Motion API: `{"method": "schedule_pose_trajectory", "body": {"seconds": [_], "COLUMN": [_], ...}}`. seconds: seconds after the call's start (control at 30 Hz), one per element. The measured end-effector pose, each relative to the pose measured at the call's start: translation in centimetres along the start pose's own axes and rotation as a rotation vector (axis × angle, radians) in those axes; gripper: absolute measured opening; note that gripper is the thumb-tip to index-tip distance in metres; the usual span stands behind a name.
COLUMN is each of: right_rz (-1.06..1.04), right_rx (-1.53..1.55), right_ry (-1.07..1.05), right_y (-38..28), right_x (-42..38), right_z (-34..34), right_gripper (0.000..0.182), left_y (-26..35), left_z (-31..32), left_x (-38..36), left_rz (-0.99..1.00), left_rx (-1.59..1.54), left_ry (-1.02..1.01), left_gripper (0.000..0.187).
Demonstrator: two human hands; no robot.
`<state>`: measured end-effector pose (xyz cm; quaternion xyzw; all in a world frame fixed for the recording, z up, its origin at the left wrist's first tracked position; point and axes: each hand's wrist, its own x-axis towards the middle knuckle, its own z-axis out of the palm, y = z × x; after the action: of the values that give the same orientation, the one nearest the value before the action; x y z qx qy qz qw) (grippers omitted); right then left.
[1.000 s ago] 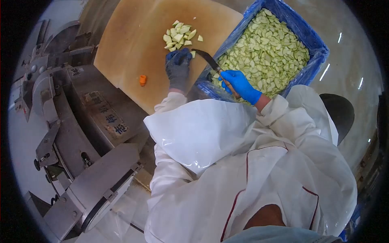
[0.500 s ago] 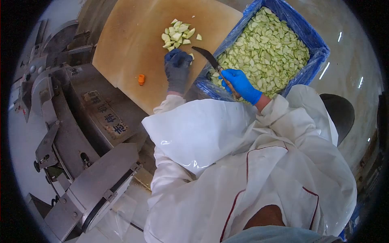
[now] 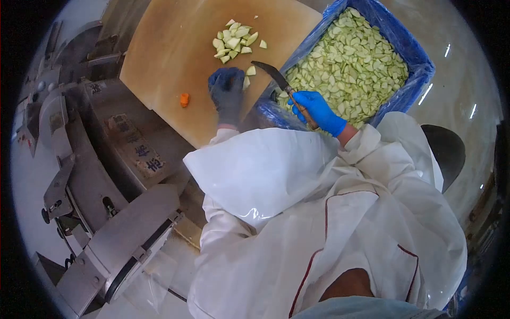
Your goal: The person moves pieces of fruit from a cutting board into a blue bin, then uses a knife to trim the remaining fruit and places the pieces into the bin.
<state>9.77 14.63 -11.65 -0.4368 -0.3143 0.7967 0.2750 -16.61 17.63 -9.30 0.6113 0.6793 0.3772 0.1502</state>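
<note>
On the tan board (image 3: 159, 64), my left hand (image 3: 227, 94) in a grey-blue glove has its fingers curled. Whatever it may hold is too small to make out. Two pale green pieces (image 3: 251, 70) lie just right of its fingers. Beyond them sits a pile of cut green-skinned pieces (image 3: 232, 40). My right hand (image 3: 319, 111), in a blue glove, is closed around the wooden handle of a curved knife (image 3: 276, 77). The dark blade points up and left, over the board's right edge. A small orange object (image 3: 184, 100) lies left of my left hand.
A blue-lined crate (image 3: 417, 69) full of pale green slices (image 3: 348, 64) stands right of the board. Metal machinery (image 3: 133, 223) fills the left side. A dark round object (image 3: 445, 154) is at the right, beside my white sleeve.
My left hand has shifted slightly left, away from the small pieces, which now show more fully. My right hand and the knife have hardly moved.
</note>
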Motion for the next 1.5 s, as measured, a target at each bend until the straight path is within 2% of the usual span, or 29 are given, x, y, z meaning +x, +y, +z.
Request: {"method": "schedule_pose_trajectory", "body": {"seconds": [0.07, 0.2, 0.43, 0.53, 0.6, 0.7, 0.8, 0.9, 1.0, 1.13, 1.2, 1.23, 1.3, 1.33, 1.4, 1.47, 1.5], "right_rz": [0.040, 0.078, 0.021, 0.040, 0.060, 0.047, 0.026, 0.084, -0.033, -0.102, -0.114, -0.041, 0.109, 0.109, 0.107, 0.022, -0.021], "right_rx": [-0.005, 0.030, -0.002, -0.020, -0.046, -0.131, -0.039, 0.038, 0.033, -0.200, -0.350, -0.388, -0.462, -0.391, -0.248, -0.223, -0.210], "right_ry": [-0.004, -0.025, -0.013, -0.009, -0.016, 0.016, -0.006, 0.000, -0.035, -0.019, -0.020, -0.029, -0.046, -0.014, 0.050, 0.057, 0.061], "right_y": [0.0, -0.1, 0.3, -0.2, 0.3, 0.6, 0.9, 1.5, 2.3, 2.8, 1.8, 1.0, -1.8, -2.3, -3.4, -4.8, -5.6], "right_x": [0.0, 0.1, 0.6, 0.5, 1.2, 1.0, 0.5, 1.2, 1.7, 0.9, -0.4, -1.1, -3.0, -3.2, -3.1, -3.2, -3.3], "right_z": [-0.1, -0.1, 0.1, 0.8, 0.9, 1.3, 1.7, 2.0, 2.4, 1.7, 1.3, 1.0, 0.6, 0.1, -1.1, -2.8, -3.6], "right_gripper": [0.038, 0.037, 0.038, 0.038, 0.038, 0.038, 0.036, 0.034, 0.033, 0.037, 0.043, 0.042, 0.040, 0.039, 0.038, 0.037, 0.037], "left_y": [-0.4, -2.1, -3.5, -3.7, -3.7, -3.2, -3.0, -3.0, -3.6, -3.6, -3.5, -3.6, -2.9, -2.4, -0.9, 0.2, 0.9], "left_z": [0.8, 1.3, 1.9, 1.6, 1.7, 2.1, 2.0, 2.3, 2.4, 2.5, 2.3, 1.9, 1.4, 1.0, 0.2, -0.5, -0.2], "left_x": [0.5, 1.2, 1.3, 1.4, 1.4, 1.4, 1.3, 1.1, 1.1, 1.0, 1.2, 1.3, 1.1, 0.9, 0.6, 0.6, 0.4], "left_rz": [0.055, 0.139, 0.115, 0.246, 0.213, -0.021, -0.062, -0.080, -0.102, -0.051, 0.026, 0.113, 0.104, 0.011, 0.052, 0.322, 0.304], "left_rx": [0.100, 0.240, 0.182, 0.411, 0.380, 0.102, 0.117, 0.000, -0.044, -0.056, 0.098, 0.261, 0.221, 0.017, 0.015, 0.417, 0.406], "left_ry": [0.038, -0.017, -0.011, -0.100, -0.090, 0.004, -0.009, 0.004, -0.020, 0.019, 0.012, -0.012, -0.036, -0.031, -0.056, -0.109, -0.111], "left_gripper": [0.014, 0.021, 0.025, 0.014, 0.014, 0.031, 0.034, 0.038, 0.041, 0.039, 0.035, 0.031, 0.025, 0.023, 0.023, 0.028, 0.030]}}
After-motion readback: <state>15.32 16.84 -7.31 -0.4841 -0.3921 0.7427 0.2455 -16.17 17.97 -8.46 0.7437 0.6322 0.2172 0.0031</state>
